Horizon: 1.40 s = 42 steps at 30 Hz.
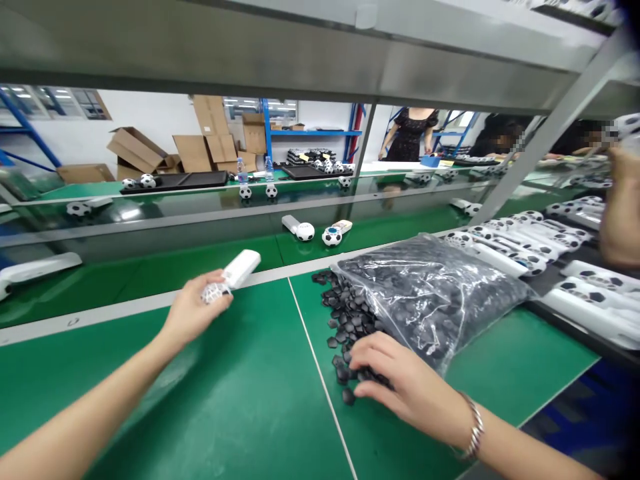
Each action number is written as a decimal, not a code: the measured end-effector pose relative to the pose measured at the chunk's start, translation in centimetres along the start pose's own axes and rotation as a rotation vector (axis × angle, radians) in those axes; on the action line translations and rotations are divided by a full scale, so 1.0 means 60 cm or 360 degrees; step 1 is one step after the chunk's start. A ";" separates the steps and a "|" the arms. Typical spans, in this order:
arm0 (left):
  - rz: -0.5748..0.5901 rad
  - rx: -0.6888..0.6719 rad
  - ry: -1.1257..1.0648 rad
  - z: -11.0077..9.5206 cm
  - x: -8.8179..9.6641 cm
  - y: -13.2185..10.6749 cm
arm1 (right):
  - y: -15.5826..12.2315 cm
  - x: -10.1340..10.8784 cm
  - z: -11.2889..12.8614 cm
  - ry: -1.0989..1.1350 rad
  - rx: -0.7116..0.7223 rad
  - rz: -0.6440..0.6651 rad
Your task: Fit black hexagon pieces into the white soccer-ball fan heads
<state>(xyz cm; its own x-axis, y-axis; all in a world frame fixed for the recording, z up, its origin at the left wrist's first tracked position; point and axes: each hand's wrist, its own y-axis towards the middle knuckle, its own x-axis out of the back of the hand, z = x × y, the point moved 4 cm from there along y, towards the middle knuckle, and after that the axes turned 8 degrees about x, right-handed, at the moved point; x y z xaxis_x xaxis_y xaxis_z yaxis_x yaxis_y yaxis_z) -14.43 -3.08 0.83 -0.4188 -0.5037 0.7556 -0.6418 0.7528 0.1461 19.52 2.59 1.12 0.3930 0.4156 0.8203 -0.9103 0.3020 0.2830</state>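
My left hand [193, 310] holds a white plastic handle [242, 269] whose lower end carries a white lattice ball shell [215, 293], partly wrapped by my fingers. My right hand [405, 370] rests on a spilled heap of small black hexagonal patches [347, 320], with its fingers curled into the pieces. Those patches also fill a clear plastic bag [430, 300] that lies open beside the heap, just past my right hand. Whether my right hand has pieces in its grip is hidden by the fingers.
A row of white handles with football-patterned heads [520, 247] lies at the right on the green workbench [225, 373]. Another person's arm [623, 213] intrudes at the right edge. A metal shelf [300, 60] runs overhead, and further benches, cardboard boxes and people stand beyond.
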 end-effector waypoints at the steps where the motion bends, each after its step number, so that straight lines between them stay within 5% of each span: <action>1: -0.0101 0.0030 0.0065 0.007 0.000 0.037 | -0.012 -0.003 -0.004 -0.0045 -0.0020 0.0013; 4: -0.0239 0.0090 0.0196 0.011 -0.015 0.133 | -0.031 -0.024 -0.012 -0.0226 0.0019 0.0086; 7: -0.0252 0.0020 0.0349 -0.020 -0.046 0.190 | -0.033 -0.045 -0.019 -0.0406 0.0102 0.0056; 11: -0.0085 -0.0399 0.0497 -0.130 -0.125 0.229 | -0.025 -0.061 -0.030 -0.0516 0.0267 -0.0071; 16: 0.0304 -0.0778 0.0535 -0.281 -0.280 0.278 | -0.015 -0.095 -0.050 -0.0644 0.0487 -0.0304; 19: 0.0375 -0.0815 0.0522 -0.331 -0.350 0.302 | -0.011 -0.114 -0.060 -0.0689 0.0606 -0.0471; 21: 0.0369 -0.0812 0.0504 -0.349 -0.371 0.308 | -0.011 -0.110 -0.061 -0.0644 0.0642 -0.0650; 24: 0.0288 -0.0808 0.0460 -0.363 -0.350 0.298 | -0.014 -0.082 -0.056 -0.0572 0.0564 -0.0845; 28: 0.0158 -0.0865 0.0369 -0.377 -0.238 0.231 | -0.015 -0.051 -0.046 -0.0429 0.0390 -0.0422; 33: 0.0092 -0.0964 0.0439 -0.363 -0.061 0.064 | -0.021 -0.037 -0.053 -0.0277 0.0234 -0.0242; 35: -0.0007 -0.1154 0.0765 -0.339 -0.015 -0.025 | -0.024 -0.033 -0.060 -0.0179 0.0140 -0.0257; 39: 0.0295 -0.1123 0.1057 -0.244 -0.012 -0.179 | -0.027 -0.023 -0.064 0.0124 -0.0019 -0.0198; 42: 0.0488 -0.0982 0.1090 -0.179 -0.049 -0.235 | -0.025 -0.020 -0.055 0.0381 -0.0183 -0.0119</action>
<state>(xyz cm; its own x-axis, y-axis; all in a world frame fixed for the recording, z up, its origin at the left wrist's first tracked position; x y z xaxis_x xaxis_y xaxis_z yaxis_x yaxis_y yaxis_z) 2.72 -7.67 3.42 0.0780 -0.0396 0.9962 -0.0354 0.9985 0.0425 20.87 4.48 -1.96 0.4904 0.5756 0.6544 -0.8623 0.4293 0.2685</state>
